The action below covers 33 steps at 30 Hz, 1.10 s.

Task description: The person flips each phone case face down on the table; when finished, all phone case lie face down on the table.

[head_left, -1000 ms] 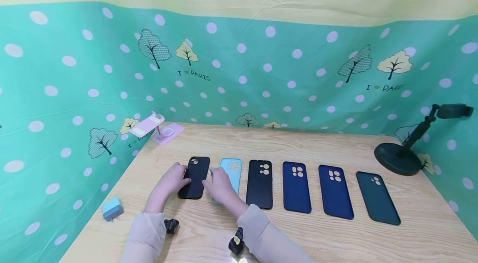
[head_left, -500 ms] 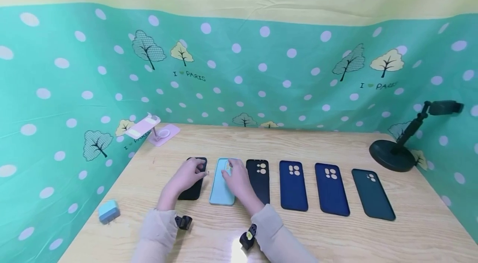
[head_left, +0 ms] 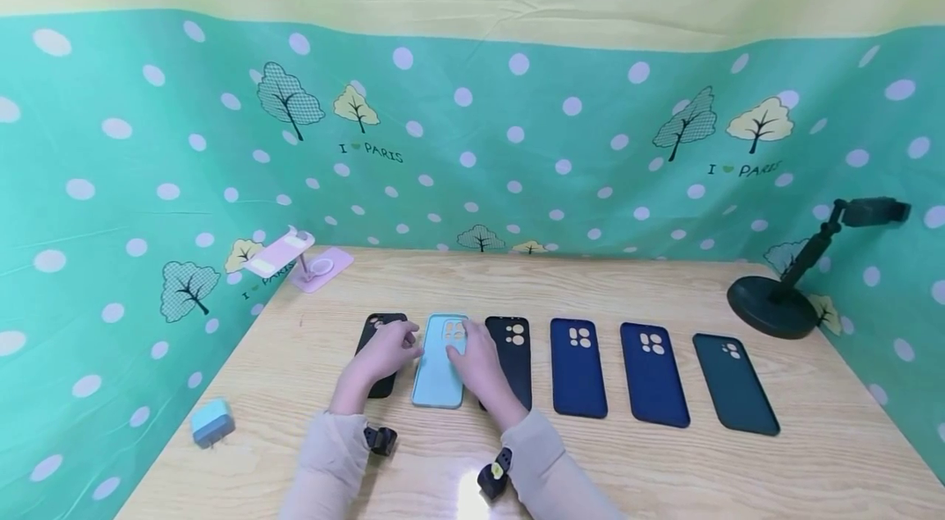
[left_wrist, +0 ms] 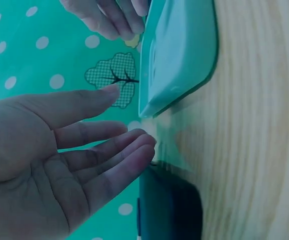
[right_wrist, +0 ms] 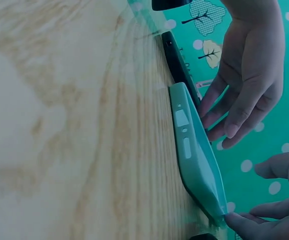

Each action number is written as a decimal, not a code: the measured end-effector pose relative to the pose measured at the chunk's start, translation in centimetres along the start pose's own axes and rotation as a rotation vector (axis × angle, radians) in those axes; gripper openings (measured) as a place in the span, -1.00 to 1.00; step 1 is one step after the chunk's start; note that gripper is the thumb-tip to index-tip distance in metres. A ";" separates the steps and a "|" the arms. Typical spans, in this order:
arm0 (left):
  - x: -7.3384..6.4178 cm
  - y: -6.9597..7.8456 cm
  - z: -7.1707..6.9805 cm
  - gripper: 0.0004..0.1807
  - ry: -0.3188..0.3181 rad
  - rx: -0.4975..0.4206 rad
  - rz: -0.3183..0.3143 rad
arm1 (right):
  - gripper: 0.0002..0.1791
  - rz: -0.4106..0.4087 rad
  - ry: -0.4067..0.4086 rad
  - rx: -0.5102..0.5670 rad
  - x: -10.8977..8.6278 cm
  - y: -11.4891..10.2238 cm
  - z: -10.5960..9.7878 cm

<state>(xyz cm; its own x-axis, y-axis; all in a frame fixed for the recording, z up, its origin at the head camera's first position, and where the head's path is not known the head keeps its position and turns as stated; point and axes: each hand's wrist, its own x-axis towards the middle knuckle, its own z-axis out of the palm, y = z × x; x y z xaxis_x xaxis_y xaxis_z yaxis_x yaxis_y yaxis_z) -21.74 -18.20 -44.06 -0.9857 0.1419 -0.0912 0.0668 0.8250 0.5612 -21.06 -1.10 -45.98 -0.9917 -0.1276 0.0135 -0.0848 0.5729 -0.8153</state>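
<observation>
A light-blue phone case point(head_left: 439, 380) lies on the table between my two hands. My left hand point(head_left: 384, 352) hovers over the right part of the leftmost black phone case point(head_left: 385, 389), its fingers loose and pointing toward the blue case. In the left wrist view that hand point(left_wrist: 59, 165) holds nothing, with the blue case point(left_wrist: 187, 45) just beyond its fingertips. My right hand point(head_left: 478, 360) is at the blue case's right side and partly covers a second black phone case point(head_left: 519, 356). In the right wrist view, a fingertip of this hand point(right_wrist: 279, 215) touches the blue case's corner, the thumb apart.
Farther right in the row lie two navy phone cases point(head_left: 578, 380) point(head_left: 655, 380) and a dark green one point(head_left: 736, 389). A pink phone stand point(head_left: 313, 266) and a black stand point(head_left: 771, 303) are toward the back. A blue block-like charger point(head_left: 212, 421) sits at the left edge.
Both hands have shifted right from the leftmost black case to the light-blue one. My left hand has let go of the black case. The view has turned slightly.
</observation>
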 end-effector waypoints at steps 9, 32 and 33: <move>0.2 0.0 0.9 -0.54 -0.014 -0.004 -0.030 | -0.37 -0.001 0.010 -0.005 -0.1 0.0 0.3; 0.4 -0.3 1.3 -0.59 0.011 -0.008 -0.065 | -0.40 0.030 -0.026 -0.007 -0.5 0.0 0.6; 0.3 -0.3 1.3 -0.59 0.016 -0.005 -0.063 | -0.41 0.027 -0.025 -0.011 -0.5 0.0 0.6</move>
<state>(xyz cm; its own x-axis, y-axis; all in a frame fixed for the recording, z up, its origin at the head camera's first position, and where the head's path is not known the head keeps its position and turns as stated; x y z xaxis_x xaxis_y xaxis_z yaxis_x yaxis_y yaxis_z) -21.90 -17.73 -45.30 -0.9902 0.0808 -0.1138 0.0035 0.8293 0.5589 -20.51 -1.51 -46.36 -0.9910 -0.1317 -0.0230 -0.0590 0.5852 -0.8087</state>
